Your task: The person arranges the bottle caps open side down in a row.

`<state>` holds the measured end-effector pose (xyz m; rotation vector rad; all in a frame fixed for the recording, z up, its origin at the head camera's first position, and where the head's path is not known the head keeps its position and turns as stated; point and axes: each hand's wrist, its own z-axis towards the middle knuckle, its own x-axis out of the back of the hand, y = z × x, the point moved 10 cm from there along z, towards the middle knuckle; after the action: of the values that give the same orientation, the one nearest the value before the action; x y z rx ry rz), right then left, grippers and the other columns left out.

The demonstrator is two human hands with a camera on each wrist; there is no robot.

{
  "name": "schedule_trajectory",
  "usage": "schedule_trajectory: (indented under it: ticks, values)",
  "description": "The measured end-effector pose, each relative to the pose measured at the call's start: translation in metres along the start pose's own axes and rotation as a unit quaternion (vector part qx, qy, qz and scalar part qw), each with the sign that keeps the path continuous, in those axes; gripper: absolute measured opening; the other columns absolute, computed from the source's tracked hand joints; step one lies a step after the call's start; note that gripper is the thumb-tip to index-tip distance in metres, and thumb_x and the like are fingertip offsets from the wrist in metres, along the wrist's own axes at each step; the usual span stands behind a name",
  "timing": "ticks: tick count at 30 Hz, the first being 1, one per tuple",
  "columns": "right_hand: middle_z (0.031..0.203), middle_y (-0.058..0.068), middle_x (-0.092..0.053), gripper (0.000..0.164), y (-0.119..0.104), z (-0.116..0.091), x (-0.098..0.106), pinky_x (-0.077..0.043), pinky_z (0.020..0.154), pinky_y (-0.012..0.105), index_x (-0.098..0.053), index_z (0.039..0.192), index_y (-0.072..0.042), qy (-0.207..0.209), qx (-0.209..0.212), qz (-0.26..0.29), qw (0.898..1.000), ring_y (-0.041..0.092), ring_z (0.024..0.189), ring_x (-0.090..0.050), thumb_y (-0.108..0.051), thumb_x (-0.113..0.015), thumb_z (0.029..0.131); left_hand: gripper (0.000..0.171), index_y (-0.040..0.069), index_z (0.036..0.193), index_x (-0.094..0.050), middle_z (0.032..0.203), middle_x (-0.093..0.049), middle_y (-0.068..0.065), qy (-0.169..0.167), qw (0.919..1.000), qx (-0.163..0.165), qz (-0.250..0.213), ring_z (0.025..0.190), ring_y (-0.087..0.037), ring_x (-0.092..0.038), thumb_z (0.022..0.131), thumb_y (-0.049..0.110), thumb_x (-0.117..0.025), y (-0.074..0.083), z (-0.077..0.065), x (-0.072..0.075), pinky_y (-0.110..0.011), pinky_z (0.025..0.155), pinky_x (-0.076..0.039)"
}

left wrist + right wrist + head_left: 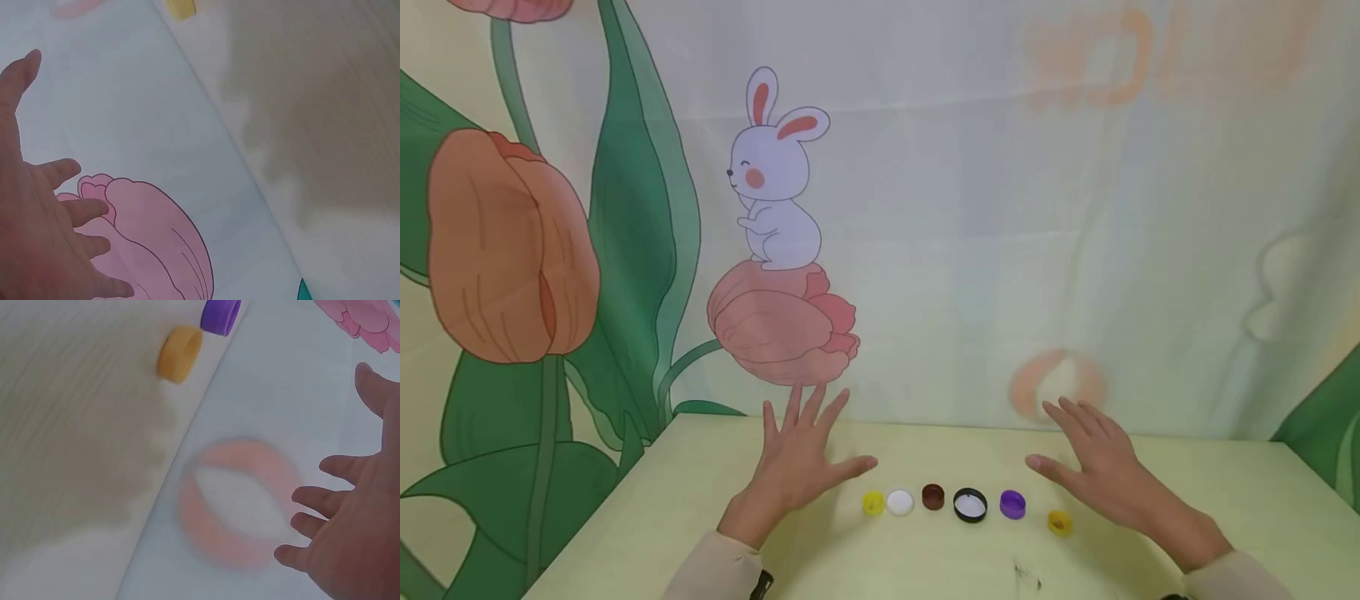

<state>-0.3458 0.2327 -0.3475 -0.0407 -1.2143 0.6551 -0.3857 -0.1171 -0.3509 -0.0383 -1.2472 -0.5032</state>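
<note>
Several bottle caps lie in a loose row on the table. From left to right they are a yellow cap (873, 503), a white cap (900, 502), a brown cap (933, 497), a larger black cap with a white inside (971, 505), a purple cap (1012, 504) and an orange-yellow cap (1060, 523). My left hand (797, 458), fingers spread and holding nothing, is above the table left of the yellow cap. On the other side my right hand (1105, 475) hovers with extended fingers, nearest the orange-yellow cap (179, 354), which shows beside the purple cap (220, 315) in the right wrist view.
The pale wood-grain table (925, 562) ends at a hanging cloth (955, 250) printed with tulips and a white rabbit (778, 200). Small dark marks (1027, 577) show on the table near its front. Both hands cast soft shadows on the tabletop.
</note>
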Motion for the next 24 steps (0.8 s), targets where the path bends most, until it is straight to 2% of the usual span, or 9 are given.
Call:
schedule_trajectory:
  ticks: [9, 19, 24]
  values:
    - [0.163, 0.030, -0.036, 0.077, -0.020, 0.009, -0.006, -0.021, 0.110, 0.081, -0.042, 0.158, 0.000, 0.006, 0.011, 0.057, 0.998, 0.055, 0.151, -0.022, -0.044, -0.071, 0.102, 0.102, 0.017, 0.165, -0.040, 0.172, -0.028, -0.015, -0.001, 0.9987, 0.009, -0.051, 0.161, -0.043, -0.009, 0.085, 0.070, -0.077, -0.001, -0.002, 0.002, -0.078, 0.118, 0.001]
    - [0.163, 0.026, -0.038, 0.072, -0.055, 0.025, -0.023, -0.028, 0.113, 0.076, -0.046, 0.157, -0.002, 0.002, 0.032, 0.106, 0.994, 0.049, 0.151, -0.027, -0.044, -0.070, 0.103, 0.100, 0.017, 0.163, -0.044, 0.170, -0.034, -0.012, -0.007, 0.9964, 0.005, -0.085, 0.160, -0.039, -0.018, 0.082, 0.054, -0.089, 0.004, -0.002, 0.007, -0.075, 0.120, -0.005]
    - [0.164, 0.023, -0.037, 0.074, -0.068, 0.035, -0.034, -0.028, 0.115, 0.073, -0.045, 0.158, -0.002, -0.015, 0.025, 0.137, 0.990, 0.048, 0.152, -0.026, -0.047, -0.068, 0.103, 0.099, 0.016, 0.161, -0.046, 0.169, -0.037, -0.012, -0.005, 0.9955, -0.001, -0.095, 0.158, -0.039, -0.023, 0.081, 0.050, -0.091, 0.003, -0.004, 0.009, -0.075, 0.120, -0.008]
